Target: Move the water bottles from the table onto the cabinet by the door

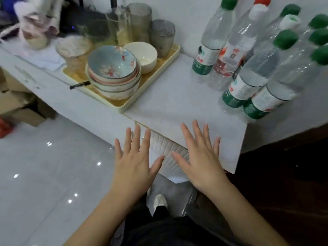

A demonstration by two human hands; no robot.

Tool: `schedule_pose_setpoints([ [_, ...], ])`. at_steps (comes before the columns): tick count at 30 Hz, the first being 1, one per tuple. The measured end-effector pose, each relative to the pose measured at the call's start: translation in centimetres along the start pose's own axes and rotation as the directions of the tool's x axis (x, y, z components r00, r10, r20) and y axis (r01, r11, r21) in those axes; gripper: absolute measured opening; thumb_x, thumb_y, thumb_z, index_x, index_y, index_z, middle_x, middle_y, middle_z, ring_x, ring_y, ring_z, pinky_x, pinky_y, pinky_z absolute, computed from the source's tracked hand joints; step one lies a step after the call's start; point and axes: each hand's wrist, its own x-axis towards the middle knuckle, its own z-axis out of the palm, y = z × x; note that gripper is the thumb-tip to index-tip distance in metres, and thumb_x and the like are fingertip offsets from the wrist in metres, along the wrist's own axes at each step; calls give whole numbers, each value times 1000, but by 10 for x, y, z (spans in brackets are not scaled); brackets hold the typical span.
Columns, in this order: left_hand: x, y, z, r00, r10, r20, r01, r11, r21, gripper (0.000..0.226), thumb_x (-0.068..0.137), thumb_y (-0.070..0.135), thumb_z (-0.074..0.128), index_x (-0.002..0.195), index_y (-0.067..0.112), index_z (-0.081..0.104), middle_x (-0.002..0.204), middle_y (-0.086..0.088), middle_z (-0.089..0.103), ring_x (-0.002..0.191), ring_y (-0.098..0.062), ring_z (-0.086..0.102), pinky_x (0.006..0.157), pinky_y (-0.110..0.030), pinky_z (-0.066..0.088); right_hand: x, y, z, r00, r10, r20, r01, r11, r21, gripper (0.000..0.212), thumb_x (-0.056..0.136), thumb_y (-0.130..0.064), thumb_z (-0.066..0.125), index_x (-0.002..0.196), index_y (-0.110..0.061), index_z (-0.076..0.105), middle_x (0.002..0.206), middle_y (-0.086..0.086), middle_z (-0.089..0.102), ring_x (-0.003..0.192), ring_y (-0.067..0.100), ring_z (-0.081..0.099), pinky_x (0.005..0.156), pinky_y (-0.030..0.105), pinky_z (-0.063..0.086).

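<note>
Several clear plastic water bottles stand grouped on the right part of the white cabinet top (177, 96). Most have green caps, such as the front bottle (273, 89) and its neighbour (248, 75); one with a red label (232, 50) stands further back beside a green-labelled bottle (211, 41). My left hand (136, 160) and my right hand (200, 157) hover flat, fingers spread, palms down, in front of the cabinet's near edge. Neither hand holds or touches anything.
A cream tray (124, 105) on the left carries stacked patterned bowls (113, 71), a white bowl (142, 55) and several glasses (140, 22). Cardboard boxes (21, 107) sit on the glossy tiled floor at left. A dark wooden surface (284, 174) lies at right.
</note>
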Motion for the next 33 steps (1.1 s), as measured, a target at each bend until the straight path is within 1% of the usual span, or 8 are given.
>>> schedule_pose_setpoints([
  [5,-73,-11,18,951,-304,59,305,952,-19,77,91,62,25,147,10,35,154,-18,31,143,-39,25,109,-63,23,-7,-26,27,920,-368,132,385,910,-151,80,83,-66,10,154,-35,-8,163,3,-19,147,27,-27,112,55,-19],
  [8,-116,-16,29,897,-435,73,438,899,-24,74,90,60,29,146,11,37,152,-17,35,141,-39,30,107,-64,26,-10,-42,46,830,-493,260,544,818,-187,77,89,-65,14,155,-32,-9,163,2,-20,146,25,-28,111,54,-22],
  [12,-164,-23,42,792,-598,122,604,797,-22,74,89,61,30,146,14,35,151,-17,37,140,-39,32,104,-66,29,-10,-65,83,713,-537,450,672,707,-222,75,98,-56,30,154,-32,-14,161,-1,-24,146,23,-29,112,57,-19],
  [20,-247,-55,65,539,-812,225,838,544,-44,77,86,61,31,143,12,43,147,-19,42,136,-41,39,98,-69,33,-34,-134,146,478,-619,623,868,443,-226,74,99,-55,33,155,-31,-10,161,5,-24,147,29,-26,115,57,-13],
  [24,-291,-82,67,436,-872,224,900,429,-84,77,90,61,35,151,14,28,157,-17,25,144,-38,21,109,-66,17,-59,-184,181,386,-630,674,918,333,-215,74,98,-55,36,156,-31,-4,163,5,-19,148,31,-22,117,59,-8],
  [27,-323,-113,63,368,-905,212,929,349,-121,78,90,62,30,151,14,25,158,-17,22,146,-38,17,110,-66,13,-80,-223,205,344,-627,699,938,264,-224,74,98,-54,36,156,-30,-4,163,5,-18,148,31,-21,118,60,-4],
  [30,-356,-146,63,312,-912,267,949,286,-132,78,94,61,29,154,18,4,162,-13,1,148,-33,-3,113,-62,1,-98,-262,225,337,-631,699,941,231,-246,74,99,-53,36,156,-29,-4,163,6,-17,149,31,-20,118,61,-2],
  [33,-386,-172,59,240,-927,288,967,202,-157,77,95,61,24,154,19,-2,162,-12,-5,148,-32,-9,114,-62,-1,-117,-299,242,329,-627,706,944,211,-252,73,99,-53,35,156,-28,-3,163,7,-16,149,32,-20,118,61,-3],
])
